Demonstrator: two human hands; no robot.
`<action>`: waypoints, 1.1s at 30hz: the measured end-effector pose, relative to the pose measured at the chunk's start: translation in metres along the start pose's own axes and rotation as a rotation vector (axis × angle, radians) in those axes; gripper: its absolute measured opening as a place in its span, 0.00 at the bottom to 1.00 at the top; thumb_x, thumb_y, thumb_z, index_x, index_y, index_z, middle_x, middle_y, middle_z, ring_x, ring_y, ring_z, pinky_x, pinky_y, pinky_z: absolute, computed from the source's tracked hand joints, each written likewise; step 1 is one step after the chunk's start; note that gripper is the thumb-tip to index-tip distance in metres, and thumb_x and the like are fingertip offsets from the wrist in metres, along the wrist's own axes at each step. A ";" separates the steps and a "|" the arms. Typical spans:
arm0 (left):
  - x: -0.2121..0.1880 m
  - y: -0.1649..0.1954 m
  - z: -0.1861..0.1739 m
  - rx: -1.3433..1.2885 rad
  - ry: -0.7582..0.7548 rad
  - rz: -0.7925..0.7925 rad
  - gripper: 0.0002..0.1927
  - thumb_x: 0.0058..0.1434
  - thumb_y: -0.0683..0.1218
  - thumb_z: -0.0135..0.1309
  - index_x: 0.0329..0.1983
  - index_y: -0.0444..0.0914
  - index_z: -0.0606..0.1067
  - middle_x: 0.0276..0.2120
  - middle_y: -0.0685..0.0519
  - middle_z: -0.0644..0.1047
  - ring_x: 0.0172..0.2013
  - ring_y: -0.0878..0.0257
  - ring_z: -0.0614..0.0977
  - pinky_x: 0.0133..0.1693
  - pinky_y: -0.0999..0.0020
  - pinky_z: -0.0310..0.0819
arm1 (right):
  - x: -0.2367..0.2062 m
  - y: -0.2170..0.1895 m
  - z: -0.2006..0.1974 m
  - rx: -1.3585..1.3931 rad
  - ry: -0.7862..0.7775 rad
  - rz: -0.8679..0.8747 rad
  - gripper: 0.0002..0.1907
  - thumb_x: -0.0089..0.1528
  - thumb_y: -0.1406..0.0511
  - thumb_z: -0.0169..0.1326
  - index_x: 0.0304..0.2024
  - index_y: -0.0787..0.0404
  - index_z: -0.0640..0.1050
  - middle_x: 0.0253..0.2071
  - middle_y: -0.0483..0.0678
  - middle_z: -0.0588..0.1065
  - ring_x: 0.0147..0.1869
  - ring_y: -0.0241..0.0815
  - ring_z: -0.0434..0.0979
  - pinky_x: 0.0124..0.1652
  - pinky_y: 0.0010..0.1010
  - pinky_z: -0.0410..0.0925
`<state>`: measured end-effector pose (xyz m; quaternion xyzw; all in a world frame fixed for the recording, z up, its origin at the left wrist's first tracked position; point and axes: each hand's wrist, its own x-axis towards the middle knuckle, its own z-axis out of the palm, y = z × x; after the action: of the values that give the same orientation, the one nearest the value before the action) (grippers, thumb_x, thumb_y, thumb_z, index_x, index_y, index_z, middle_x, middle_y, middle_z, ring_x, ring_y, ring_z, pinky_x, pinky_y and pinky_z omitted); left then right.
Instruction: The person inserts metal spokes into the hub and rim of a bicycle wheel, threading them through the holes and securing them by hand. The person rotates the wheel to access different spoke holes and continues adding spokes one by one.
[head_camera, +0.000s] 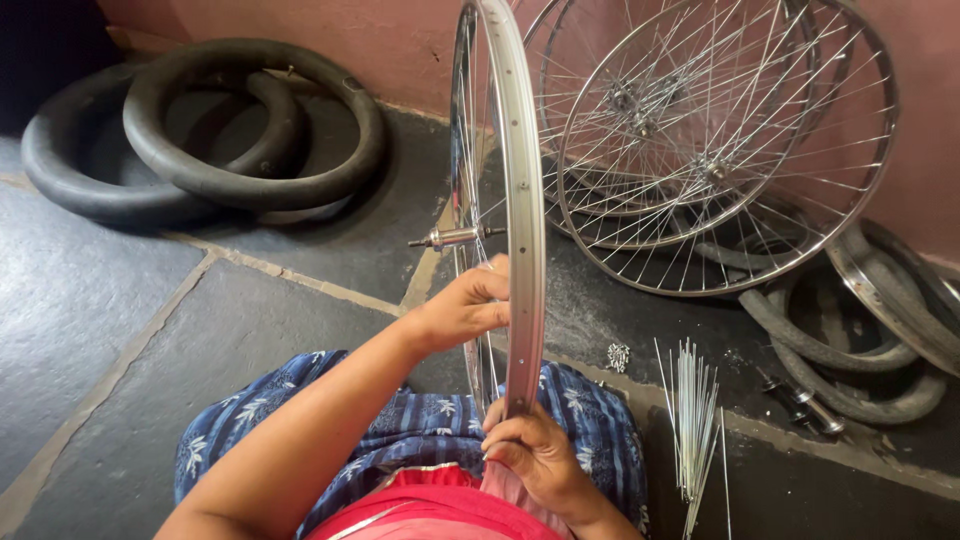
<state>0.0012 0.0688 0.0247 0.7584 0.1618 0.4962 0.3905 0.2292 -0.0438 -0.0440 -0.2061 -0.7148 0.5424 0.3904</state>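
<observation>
Floor: dark grey stone slab floor (90, 290) with pale joints, running to a pink wall at the far side.
Tyres, far left: 2 black rubber tyres (200, 130) lying overlapped on the floor.
Wheels, far right: a stack of finished silver spoked wheels (720, 150) leaning on the wall.
Tyres, right: more black tyres (850, 350) lying beside a bare rim.
Held wheel: a silver metal bicycle rim with thin spokes (522, 200), upright and edge-on in the middle, its axle hub (450, 238) pointing left, its near edge resting at the lap.
Lap: blue patterned cloth (400, 430) over the knees.
Left hand: left hand (465, 305) reaching among the spokes just left of the rim, fingers curled narrow around a spoke or nipple; which one I cannot tell.
Right hand: right hand (535, 455) pinching the near edge of the rim, fingers closed on it.
Spare spokes: a bundle of loose silver spokes (690, 420) on the floor, near right.
Small parts: a little heap of metal nipples (618, 355) and 2 spare hubs (805, 400).
Risk: in my judgement the upright rim could tip sideways, since only 1 pinch steadies it; a nipple slipping from the fingers could roll off into a floor joint.
</observation>
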 end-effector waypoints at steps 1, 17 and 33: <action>-0.003 -0.002 0.006 -0.213 0.002 -0.189 0.10 0.69 0.48 0.57 0.41 0.36 0.81 0.39 0.58 0.78 0.40 0.68 0.77 0.44 0.70 0.71 | 0.000 0.001 -0.001 -0.006 -0.003 -0.011 0.07 0.66 0.63 0.59 0.40 0.62 0.80 0.47 0.50 0.73 0.48 0.41 0.74 0.50 0.32 0.70; -0.018 -0.001 0.017 -0.588 0.054 -0.346 0.10 0.71 0.47 0.58 0.44 0.35 0.82 0.36 0.57 0.80 0.35 0.71 0.76 0.39 0.73 0.70 | -0.015 -0.033 -0.051 -0.067 0.378 0.115 0.06 0.65 0.70 0.55 0.42 0.65 0.82 0.46 0.54 0.79 0.51 0.45 0.79 0.53 0.36 0.73; -0.006 -0.004 0.028 -0.599 0.155 -0.337 0.10 0.67 0.49 0.60 0.39 0.37 0.79 0.34 0.59 0.78 0.35 0.71 0.73 0.40 0.74 0.68 | 0.082 -0.134 -0.006 -1.050 0.611 -0.400 0.10 0.60 0.75 0.62 0.44 0.63 0.80 0.47 0.54 0.73 0.48 0.49 0.74 0.45 0.31 0.70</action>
<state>0.0238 0.0555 0.0125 0.5330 0.1613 0.5062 0.6586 0.2012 -0.0251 0.1093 -0.3777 -0.7664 -0.0466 0.5175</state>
